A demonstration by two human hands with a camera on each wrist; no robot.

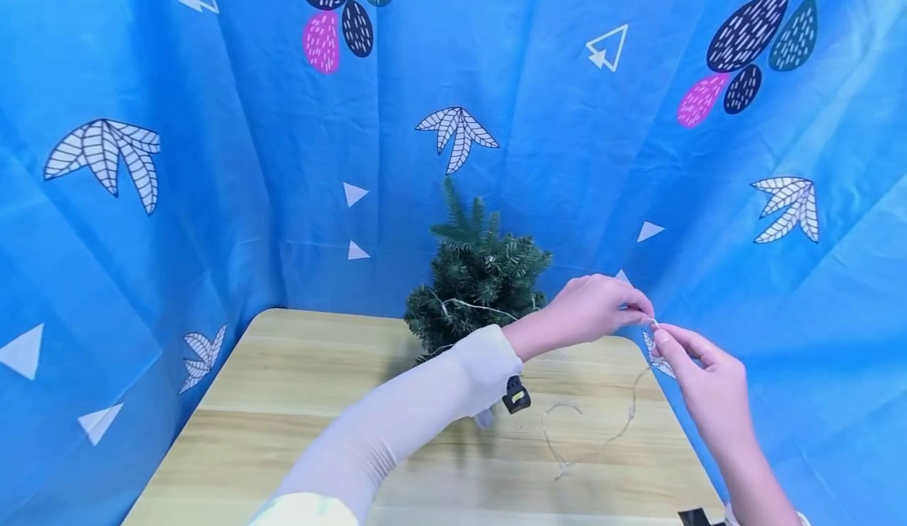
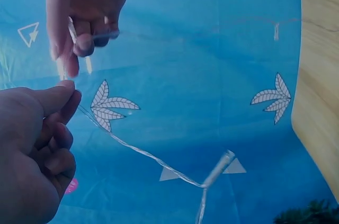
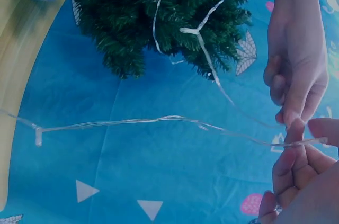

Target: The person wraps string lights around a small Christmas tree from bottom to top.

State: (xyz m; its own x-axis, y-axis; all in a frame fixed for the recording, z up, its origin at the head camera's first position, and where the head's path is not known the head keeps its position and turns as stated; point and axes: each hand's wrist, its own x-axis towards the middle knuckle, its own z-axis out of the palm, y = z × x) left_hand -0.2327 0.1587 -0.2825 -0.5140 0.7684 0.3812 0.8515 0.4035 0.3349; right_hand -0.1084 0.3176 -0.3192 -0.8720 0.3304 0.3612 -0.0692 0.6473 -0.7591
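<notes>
A blue patterned cloth point(image 1: 283, 156) is hanging behind the grip and on both sides of it. The wooden table point(image 1: 319, 353) is spreading out below and to the left of the grip. A small green tree point(image 1: 489, 262) is standing to the left of the pinching fingers, well apart from them. The left arm's white sleeve point(image 1: 418, 400) is crossing in front of the tree's lower part. The left hand point(image 1: 591, 307) is pinching a thin, pale string of lights point(image 3: 166, 118) between thumb and finger, and the right hand point(image 1: 712, 384) is pinching it just beside, fingertips nearly touching. From the left grip the string is running back to the tree; from the right grip it is trailing down onto the table in loose curves. A clear bulb point(image 2: 218, 169) is sticking out between the left grip and the tree.
</notes>
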